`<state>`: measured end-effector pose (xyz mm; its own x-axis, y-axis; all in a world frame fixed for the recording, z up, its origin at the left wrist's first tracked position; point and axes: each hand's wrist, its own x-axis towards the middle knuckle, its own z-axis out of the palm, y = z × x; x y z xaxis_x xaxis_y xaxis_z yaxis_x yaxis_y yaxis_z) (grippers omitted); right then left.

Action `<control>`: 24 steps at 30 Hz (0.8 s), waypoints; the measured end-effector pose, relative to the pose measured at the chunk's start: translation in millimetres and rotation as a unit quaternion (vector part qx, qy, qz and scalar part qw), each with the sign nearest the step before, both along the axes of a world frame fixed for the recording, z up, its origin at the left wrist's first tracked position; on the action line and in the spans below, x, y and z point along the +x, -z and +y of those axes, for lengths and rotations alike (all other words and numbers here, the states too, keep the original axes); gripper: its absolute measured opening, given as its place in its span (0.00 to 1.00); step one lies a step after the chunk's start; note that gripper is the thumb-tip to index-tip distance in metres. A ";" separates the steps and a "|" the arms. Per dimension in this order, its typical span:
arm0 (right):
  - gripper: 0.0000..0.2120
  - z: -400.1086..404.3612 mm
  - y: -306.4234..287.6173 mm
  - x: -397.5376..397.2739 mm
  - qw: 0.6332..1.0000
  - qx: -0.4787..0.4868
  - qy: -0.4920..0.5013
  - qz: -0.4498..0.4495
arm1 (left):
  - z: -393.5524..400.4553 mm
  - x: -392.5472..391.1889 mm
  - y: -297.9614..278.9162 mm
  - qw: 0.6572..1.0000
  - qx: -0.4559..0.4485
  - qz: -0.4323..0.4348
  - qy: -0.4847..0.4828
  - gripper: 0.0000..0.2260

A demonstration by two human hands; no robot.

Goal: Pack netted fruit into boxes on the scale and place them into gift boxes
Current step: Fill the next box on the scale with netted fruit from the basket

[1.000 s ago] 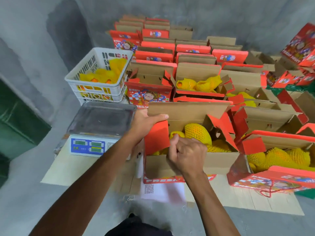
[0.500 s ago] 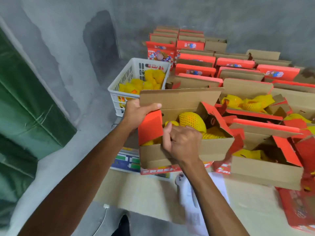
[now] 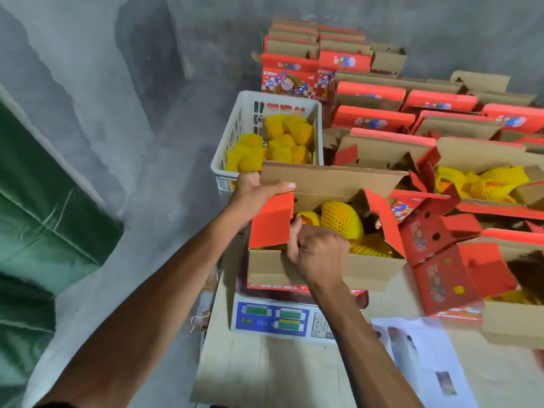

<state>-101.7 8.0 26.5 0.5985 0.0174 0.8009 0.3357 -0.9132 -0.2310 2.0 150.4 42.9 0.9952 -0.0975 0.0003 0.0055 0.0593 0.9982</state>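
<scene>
1. A white and blue digital scale (image 3: pixel 273 318) sits at the near left edge of the pale bench (image 3: pixel 265 375).
2. An open red-and-brown cardboard box (image 3: pixel 326 267) of yellow-netted fruit (image 3: pixel 341 220) is over the scale.
3. The right hand (image 3: pixel 319 256) grips its near wall; the left hand (image 3: pixel 254 195) grips its left flap.
4. Beyond, a white plastic crate (image 3: pixel 232 142) holds more netted fruit.

I count one scale (image 3: pixel 272 318) at six o'clock, one white crate (image 3: pixel 232 142) at eleven, two hands, and more red gift boxes (image 3: pixel 371 95) than I can tally at one.
</scene>
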 end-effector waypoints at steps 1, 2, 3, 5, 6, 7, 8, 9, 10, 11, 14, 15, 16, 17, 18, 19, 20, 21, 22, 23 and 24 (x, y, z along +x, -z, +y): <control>0.25 3.8 3.8 2.4 1.000 0.000 0.010 0.002 | 1.4 4.5 2.3 1.000 0.008 0.003 0.009 0.08; 0.26 6.5 7.8 3.9 1.000 0.000 0.018 0.009 | 2.0 8.2 5.1 1.000 0.015 0.008 0.015 0.08; 0.26 8.7 11.6 4.4 1.000 0.001 0.024 0.017 | 2.7 11.1 8.6 1.000 0.016 0.012 0.018 0.08; 0.26 11.2 19.3 4.7 0.999 0.001 0.039 0.031 | 3.8 13.4 16.3 1.000 0.004 0.019 0.022 0.08; 0.26 11.7 23.0 4.9 0.998 -0.003 0.051 0.034 | 4.8 13.7 20.0 0.999 -0.007 0.022 0.024 0.08; 0.26 11.8 26.0 5.3 0.997 -0.009 0.061 0.036 | 6.1 14.2 23.6 0.999 -0.015 0.023 0.024 0.08; 0.26 11.6 27.7 6.0 0.997 -0.013 0.064 0.039 | 6.9 14.5 26.6 0.999 -0.021 0.022 0.019 0.09; 0.26 12.1 28.1 6.2 0.997 -0.016 0.062 0.041 | 8.0 13.8 27.7 0.999 -0.022 0.023 0.013 0.09; 0.26 12.8 27.7 6.6 0.997 -0.018 0.059 0.043 | 8.3 13.0 27.0 0.999 -0.021 0.024 0.010 0.10; 0.26 13.0 26.8 6.7 0.997 -0.019 0.057 0.047 | 7.9 13.1 26.0 0.999 -0.019 0.027 0.007 0.11; 0.26 13.8 24.0 4.5 0.997 -0.014 0.048 0.064 | 6.0 15.1 24.1 0.999 -0.014 0.031 0.005 0.11; 0.26 15.6 24.0 3.2 0.996 -0.016 0.047 0.069 | 6.6 15.1 23.0 0.999 -0.010 0.030 0.005 0.11; 0.26 17.9 24.3 2.2 0.996 -0.017 0.047 0.076 | 7.6 15.0 22.0 1.000 -0.005 0.031 0.004 0.11; 0.26 19.3 24.6 1.2 0.995 -0.017 0.047 0.084 | 8.9 14.9 21.0 0.999 0.001 0.035 -0.001 0.12; 0.26 20.3 24.2 0.2 0.995 -0.015 0.046 0.089 | 10.0 14.1 19.9 0.999 0.002 0.043 -0.007 0.13; 0.26 20.4 22.7 -1.0 0.995 -0.011 0.046 0.093 | 10.6 13.5 18.1 0.999 0.003 0.053 -0.011 0.13; 0.26 19.7 20.5 -2.1 0.994 -0.009 0.046 0.097 | 9.8 13.4 15.7 0.998 0.004 0.063 -0.015 0.14; 0.26 18.7 18.5 -3.2 0.994 -0.008 0.045 0.103 | 8.1 13.8 13.0 0.997 0.009 0.072 -0.020 0.15; 0.26 17.8 17.2 -4.4 0.993 -0.005 0.041 0.113 | 6.2 14.7 10.3 0.996 0.015 0.081 -0.029 0.16; 0.26 16.5 16.5 -5.9 0.992 -0.002 0.035 0.123 | 4.8 14.8 8.3 0.995 0.023 0.083 -0.042 0.16; 0.25 14.5 16.3 -8.4 0.991 0.004 0.030 0.132 | 3.4 13.3 7.5 0.995 0.032 0.077 -0.053 0.17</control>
<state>-110.2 22.5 10.2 0.7871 -0.0303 0.6161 0.2077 -0.9274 -0.3110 15.3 153.8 35.4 0.9877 0.0135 -0.1560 0.1560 0.0050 0.9877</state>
